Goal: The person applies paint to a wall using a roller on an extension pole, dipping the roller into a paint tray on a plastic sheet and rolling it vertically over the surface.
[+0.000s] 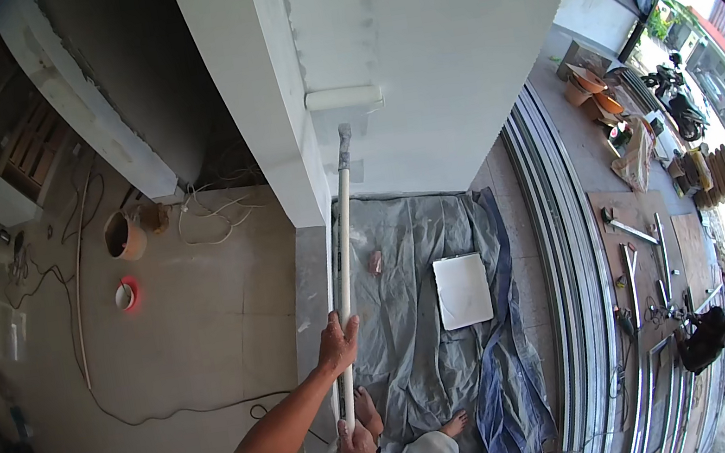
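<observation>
A paint roller [343,98] with a white sleeve lies against the pale wall [436,61], near its inner corner. Its long whitish pole [345,250] runs down towards me, with grey wrapping at the upper end. My left hand [339,342] is closed around the pole at its middle part. Lower down, my right hand [356,444] grips the pole near its bottom end. A white rectangular tray [462,291] rests on a creased grey-blue tarp [399,333], right of the pole. A small reddish-brown object [376,262] lies on the tarp too.
Long metal profiles [567,252] run along the tarp's right. Beyond them a person [703,341] crouches among tools and metal frames. On the left tiled floor stand a bucket [125,235] and a smaller white pail [125,296], with a cable [173,416] nearby. A wall edge [305,193] projects left of the roller.
</observation>
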